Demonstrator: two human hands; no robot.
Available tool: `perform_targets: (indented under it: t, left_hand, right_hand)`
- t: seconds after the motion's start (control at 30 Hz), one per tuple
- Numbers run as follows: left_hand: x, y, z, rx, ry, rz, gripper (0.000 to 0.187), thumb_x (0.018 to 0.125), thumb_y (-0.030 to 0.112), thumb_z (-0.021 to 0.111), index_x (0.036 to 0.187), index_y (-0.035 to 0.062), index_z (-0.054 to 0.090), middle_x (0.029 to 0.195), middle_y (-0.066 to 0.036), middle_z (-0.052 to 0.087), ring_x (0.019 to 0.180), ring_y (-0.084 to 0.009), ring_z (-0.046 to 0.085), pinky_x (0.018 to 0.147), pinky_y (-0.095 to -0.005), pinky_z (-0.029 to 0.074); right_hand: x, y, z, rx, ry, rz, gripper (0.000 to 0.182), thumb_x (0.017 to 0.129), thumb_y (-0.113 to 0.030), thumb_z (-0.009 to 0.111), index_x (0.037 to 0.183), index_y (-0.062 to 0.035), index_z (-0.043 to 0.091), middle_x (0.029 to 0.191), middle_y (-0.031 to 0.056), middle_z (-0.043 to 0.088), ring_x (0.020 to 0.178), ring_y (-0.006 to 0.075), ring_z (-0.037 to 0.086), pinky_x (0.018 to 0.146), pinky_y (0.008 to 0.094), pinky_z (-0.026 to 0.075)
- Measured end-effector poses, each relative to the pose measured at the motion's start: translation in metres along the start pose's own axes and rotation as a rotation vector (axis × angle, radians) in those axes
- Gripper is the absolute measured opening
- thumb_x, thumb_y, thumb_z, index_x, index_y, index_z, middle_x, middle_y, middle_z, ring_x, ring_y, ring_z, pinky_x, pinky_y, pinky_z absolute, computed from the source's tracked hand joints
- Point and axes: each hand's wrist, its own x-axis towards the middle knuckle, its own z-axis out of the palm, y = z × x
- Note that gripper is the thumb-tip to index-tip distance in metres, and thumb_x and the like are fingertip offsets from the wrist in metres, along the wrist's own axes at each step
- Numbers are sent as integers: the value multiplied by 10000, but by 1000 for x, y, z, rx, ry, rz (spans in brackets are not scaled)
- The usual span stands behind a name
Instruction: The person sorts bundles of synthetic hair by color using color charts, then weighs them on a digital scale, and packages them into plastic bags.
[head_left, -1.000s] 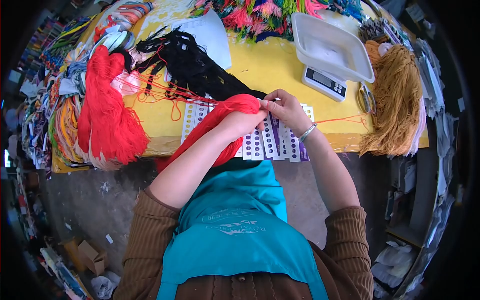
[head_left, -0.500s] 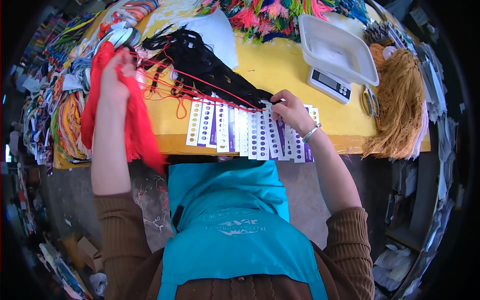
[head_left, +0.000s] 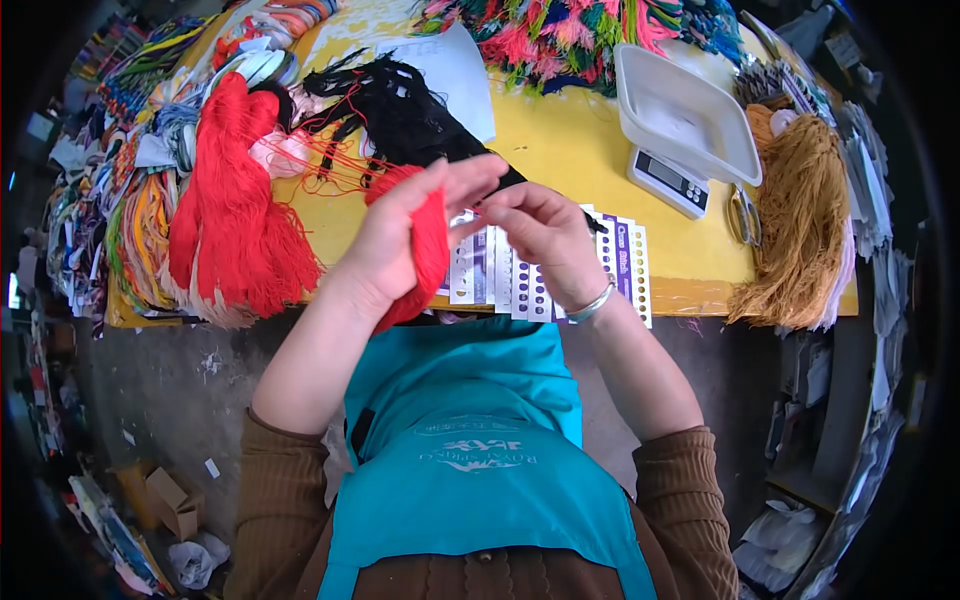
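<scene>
A small hank of red thread (head_left: 430, 245) hangs over my left hand (head_left: 385, 240), held in the crook of the thumb with the fingers extended. My right hand (head_left: 550, 245) meets it above the table edge, thumb and forefinger pinching what looks like a red strand. Loose red strands run from the left hand toward a large red thread bundle (head_left: 235, 190) at the table's left. Behind both hands stretches a bundle of black thread (head_left: 400, 105). Punched thread cards (head_left: 622, 262) lie below and beside my hands, partly hidden by them.
A white digital scale (head_left: 668, 182) with a tray (head_left: 690, 110) stands at the right, near scissors (head_left: 743, 215) and a brown thread bundle (head_left: 800, 210). Multicoloured skeins (head_left: 140, 220) crowd the left edge. A paper sheet (head_left: 455, 75) and pink-green threads (head_left: 560, 40) lie at the back.
My left hand has moved right to meet my right hand, carrying a small red hank. The large red bundle now lies on the table at left. My right hand has left the cards.
</scene>
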Motion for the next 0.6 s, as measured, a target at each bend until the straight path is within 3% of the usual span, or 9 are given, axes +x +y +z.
perform_targets:
  t: [0.1,0.17,0.33,0.4,0.57,0.6]
  left_hand:
    - [-6,-12,8,156,-31,-19,555,1008,387,403,1410,8,464,1387,-113,531,1256,-175,492,1043,-324,366]
    - [-8,-13,6,118,-69,-20,511,1012,315,432,1380,-37,470,1388,-109,525,1263,-203,493,1073,-347,373]
    - [-12,-16,6,167,-104,-16,494,1020,319,426,1383,-11,486,1403,-95,512,1273,-189,480,1075,-350,360]
    - [-11,-18,4,192,-90,-13,501,1023,339,401,1390,9,485,1425,-78,496,1282,-182,467,1073,-346,353]
    - [-8,-15,-2,222,-60,-34,490,1024,343,384,1385,32,496,1441,-64,487,1314,-188,441,1081,-346,341]
    - [-9,-11,1,216,-52,-47,489,1023,342,391,1376,21,500,1432,-91,492,1314,-202,449,1081,-353,349]
  right_hand:
    - [-6,-3,26,118,-77,-10,90,902,-124,683,959,-54,678,821,-22,654,692,32,564,562,184,376]
    - [-7,4,29,173,29,123,76,900,-116,684,954,-64,674,788,-19,623,606,25,448,511,187,303]
    - [-13,9,30,295,78,173,23,899,-97,658,908,-79,648,798,-14,612,622,44,468,508,191,306]
    - [-15,5,28,469,67,118,24,909,-97,628,915,-77,641,839,-2,657,656,43,543,494,177,315]
    - [-15,3,13,609,95,122,50,920,-113,611,887,-77,602,754,-11,596,570,46,465,456,183,282]
    - [-16,-1,5,503,-11,172,51,921,-118,611,891,-77,603,735,-17,582,569,41,460,454,182,276]
